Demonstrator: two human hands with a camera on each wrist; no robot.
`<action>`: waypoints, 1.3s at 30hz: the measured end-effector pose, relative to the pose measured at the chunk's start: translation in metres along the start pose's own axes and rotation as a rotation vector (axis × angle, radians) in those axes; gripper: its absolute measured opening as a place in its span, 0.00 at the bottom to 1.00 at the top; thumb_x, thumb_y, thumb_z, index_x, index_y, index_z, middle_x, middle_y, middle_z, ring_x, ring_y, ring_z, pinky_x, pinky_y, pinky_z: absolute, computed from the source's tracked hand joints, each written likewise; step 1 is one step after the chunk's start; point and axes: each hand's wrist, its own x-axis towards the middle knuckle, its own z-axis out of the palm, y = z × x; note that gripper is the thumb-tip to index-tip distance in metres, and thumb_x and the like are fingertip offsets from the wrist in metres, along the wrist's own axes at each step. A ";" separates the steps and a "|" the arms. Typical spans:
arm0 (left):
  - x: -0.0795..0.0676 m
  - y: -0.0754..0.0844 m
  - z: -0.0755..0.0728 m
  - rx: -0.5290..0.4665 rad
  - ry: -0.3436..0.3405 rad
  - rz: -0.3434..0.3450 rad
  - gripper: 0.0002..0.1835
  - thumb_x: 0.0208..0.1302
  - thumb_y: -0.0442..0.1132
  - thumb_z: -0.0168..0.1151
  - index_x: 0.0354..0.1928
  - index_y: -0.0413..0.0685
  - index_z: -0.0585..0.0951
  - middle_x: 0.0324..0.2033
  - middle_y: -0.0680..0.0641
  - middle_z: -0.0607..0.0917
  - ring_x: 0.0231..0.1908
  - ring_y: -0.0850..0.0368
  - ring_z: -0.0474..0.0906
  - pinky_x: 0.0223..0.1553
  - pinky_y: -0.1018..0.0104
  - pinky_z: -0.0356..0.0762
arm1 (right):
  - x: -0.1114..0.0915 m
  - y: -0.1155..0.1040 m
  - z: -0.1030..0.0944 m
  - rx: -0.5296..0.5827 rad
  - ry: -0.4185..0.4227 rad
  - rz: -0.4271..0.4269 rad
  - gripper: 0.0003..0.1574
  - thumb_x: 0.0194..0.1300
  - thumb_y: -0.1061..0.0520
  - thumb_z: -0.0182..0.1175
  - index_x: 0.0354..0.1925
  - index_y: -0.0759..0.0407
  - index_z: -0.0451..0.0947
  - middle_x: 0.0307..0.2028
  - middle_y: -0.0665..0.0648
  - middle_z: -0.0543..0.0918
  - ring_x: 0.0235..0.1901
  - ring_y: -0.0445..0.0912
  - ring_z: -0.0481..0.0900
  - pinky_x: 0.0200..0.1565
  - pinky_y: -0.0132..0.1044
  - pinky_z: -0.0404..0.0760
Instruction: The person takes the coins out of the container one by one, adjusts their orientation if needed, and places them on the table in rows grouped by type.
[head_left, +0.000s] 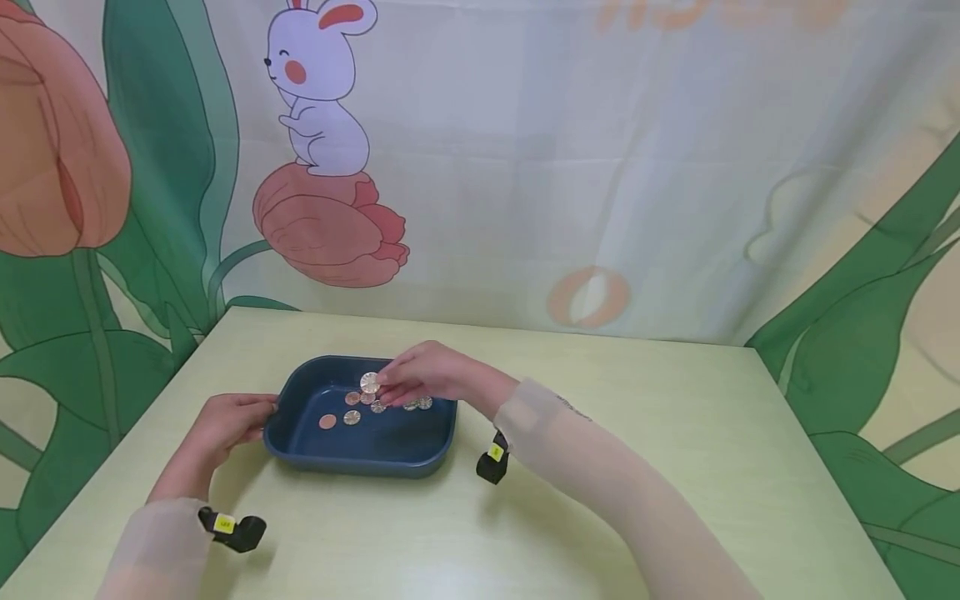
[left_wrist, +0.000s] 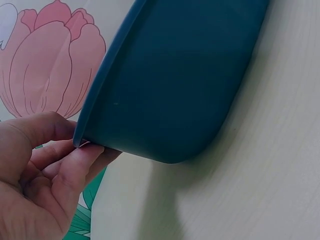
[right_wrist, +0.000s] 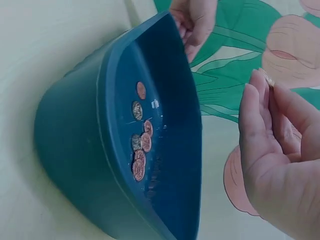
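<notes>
A dark blue rectangular tray with rounded corners and raised sides stands on the table. My left hand grips its rim at the left end; in the left wrist view thumb and fingers pinch the lip. Over the tray, my right hand pinches a shiny coin between thumb and fingertips. Seen from the right wrist, that coin shows nearly edge-on. Several coins lie on the tray floor, among them a copper one and a silvery one. Some are partly hidden beneath the right hand.
The pale table extends to the right of the tray and in front of it. Behind its back edge hangs a curtain printed with a rabbit and tulips. A small black camera is strapped to the left wrist, another to the right.
</notes>
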 end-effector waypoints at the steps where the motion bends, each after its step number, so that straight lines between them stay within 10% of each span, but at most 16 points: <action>1: 0.000 0.000 0.000 0.000 0.001 0.000 0.25 0.71 0.34 0.52 0.63 0.20 0.69 0.48 0.29 0.85 0.28 0.71 0.82 0.32 0.74 0.84 | -0.002 0.001 -0.002 0.018 0.008 -0.003 0.16 0.68 0.60 0.61 0.50 0.69 0.82 0.36 0.62 0.88 0.34 0.47 0.88 0.53 0.47 0.84; 23: 0.001 0.001 0.001 0.014 -0.014 -0.015 0.26 0.72 0.37 0.51 0.65 0.22 0.68 0.57 0.25 0.78 0.31 0.71 0.83 0.35 0.73 0.85 | -0.058 0.045 -0.058 0.207 0.210 -0.060 0.20 0.70 0.63 0.57 0.56 0.74 0.75 0.29 0.53 0.87 0.29 0.39 0.86 0.38 0.32 0.87; 39: 0.000 0.001 0.001 0.035 -0.003 -0.006 0.26 0.72 0.36 0.50 0.64 0.21 0.68 0.57 0.24 0.78 0.31 0.71 0.82 0.35 0.73 0.85 | -0.071 0.098 -0.084 0.102 0.335 0.027 0.18 0.68 0.61 0.60 0.51 0.73 0.79 0.32 0.55 0.88 0.27 0.38 0.83 0.34 0.28 0.86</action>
